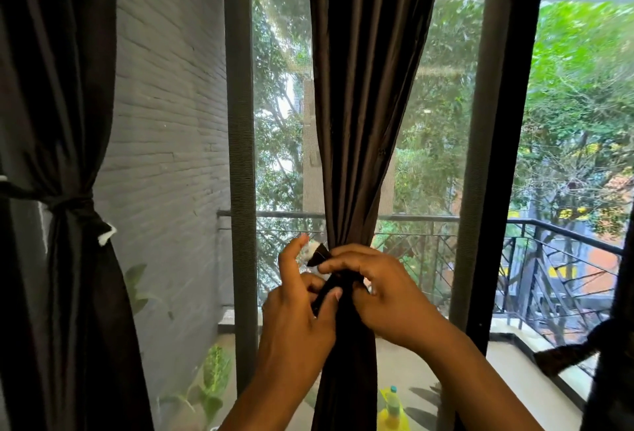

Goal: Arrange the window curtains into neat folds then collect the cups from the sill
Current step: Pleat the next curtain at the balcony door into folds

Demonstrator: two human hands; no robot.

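A: Your left hand [295, 320] and right hand [380, 296] both pinch the tie-back [327, 288] shut around the middle curtain [360, 121], at its gathered waist.

B: Cinch evenly so your pleats stay straight. No cups visible.

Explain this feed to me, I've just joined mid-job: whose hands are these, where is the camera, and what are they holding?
There is no robot. One camera on a person's head looks forward and down, so the hands are their own. The left hand and right hand are both closed on a dark tie-back wrapped around the gathered middle curtain. The left curtain is already tied. Beyond the window is a balcony railing with trees behind it. No cups or sill show in this picture.
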